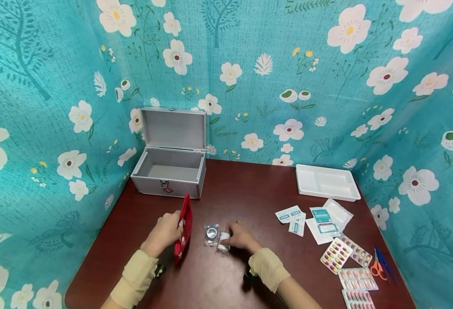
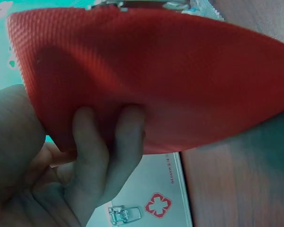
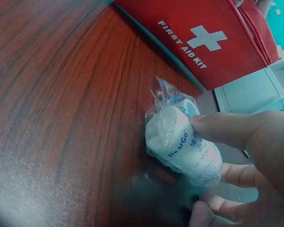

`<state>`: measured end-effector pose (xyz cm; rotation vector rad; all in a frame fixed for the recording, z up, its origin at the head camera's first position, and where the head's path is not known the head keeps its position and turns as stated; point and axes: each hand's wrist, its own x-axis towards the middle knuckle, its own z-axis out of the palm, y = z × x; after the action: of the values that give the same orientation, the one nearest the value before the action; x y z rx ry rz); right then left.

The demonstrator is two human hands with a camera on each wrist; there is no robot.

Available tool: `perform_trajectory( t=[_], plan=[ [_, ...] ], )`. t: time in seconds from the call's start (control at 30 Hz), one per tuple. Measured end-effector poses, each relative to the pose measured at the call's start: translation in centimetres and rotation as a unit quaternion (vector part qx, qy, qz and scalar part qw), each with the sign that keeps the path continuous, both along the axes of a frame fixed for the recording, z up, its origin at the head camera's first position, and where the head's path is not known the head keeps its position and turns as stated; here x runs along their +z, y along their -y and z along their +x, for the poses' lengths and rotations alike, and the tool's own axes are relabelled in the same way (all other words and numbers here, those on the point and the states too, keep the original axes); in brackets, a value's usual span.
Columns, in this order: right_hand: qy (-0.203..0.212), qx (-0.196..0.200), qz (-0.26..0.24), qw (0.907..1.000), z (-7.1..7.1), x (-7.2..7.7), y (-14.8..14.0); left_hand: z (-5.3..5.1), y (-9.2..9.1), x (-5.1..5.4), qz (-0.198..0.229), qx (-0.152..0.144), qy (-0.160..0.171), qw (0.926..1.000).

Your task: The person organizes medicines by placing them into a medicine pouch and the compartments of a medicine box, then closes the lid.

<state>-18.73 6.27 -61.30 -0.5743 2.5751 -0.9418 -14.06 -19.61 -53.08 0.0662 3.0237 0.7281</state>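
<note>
My left hand (image 1: 167, 231) grips a red zippered first aid pouch (image 3: 194, 47), held upright with white lettering and a cross on its side. In the left wrist view, fingers (image 2: 131, 124) press against the red fabric (image 2: 199, 85). A white bandage roll (image 3: 180, 139) in clear plastic wrap is pinched between the thumb and fingers of my right hand (image 1: 243, 237). Just left of that roll, between the hands, a clear packet with a round roll (image 1: 211, 234) lies on the table. What the pouch contains is mostly hidden.
An open silver case (image 1: 168, 182) with a red cross stands at the back left. At the right are a white tray (image 1: 306, 182), paper packets (image 1: 288, 214), several pill blister packs (image 1: 336, 256), orange-handled scissors (image 1: 378, 269) and a blue item (image 1: 384, 262).
</note>
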Motion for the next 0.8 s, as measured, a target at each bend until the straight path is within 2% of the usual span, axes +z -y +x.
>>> perform_trajectory(
  t=[0.17, 0.37, 0.5, 0.67, 0.8],
  plan=[
    [-0.008, -0.001, -0.017, 0.9998, 0.1, 0.2, -0.1, -0.3, 0.2, 0.1, 0.009, 0.002, 0.005, 0.9999],
    [0.018, -0.002, -0.108, 0.994, 0.4, -0.3, 0.0, -0.5, 0.1, 0.2, 0.014, 0.007, 0.011, 0.9998],
    [0.048, -0.033, -0.177, 0.9826, 0.7, -0.4, 0.0, -0.2, 0.1, 0.0, 0.027, 0.015, 0.025, 0.9992],
    [0.074, -0.07, -0.249, 0.9631, 0.5, 0.4, 0.3, 0.1, 0.1, -0.3, 0.057, 0.029, 0.043, 0.997],
    [0.085, -0.097, -0.287, 0.9493, 0.1, 1.7, 0.8, -0.1, -0.1, -0.4, 0.052, 0.022, 0.026, 0.998]
  ],
)
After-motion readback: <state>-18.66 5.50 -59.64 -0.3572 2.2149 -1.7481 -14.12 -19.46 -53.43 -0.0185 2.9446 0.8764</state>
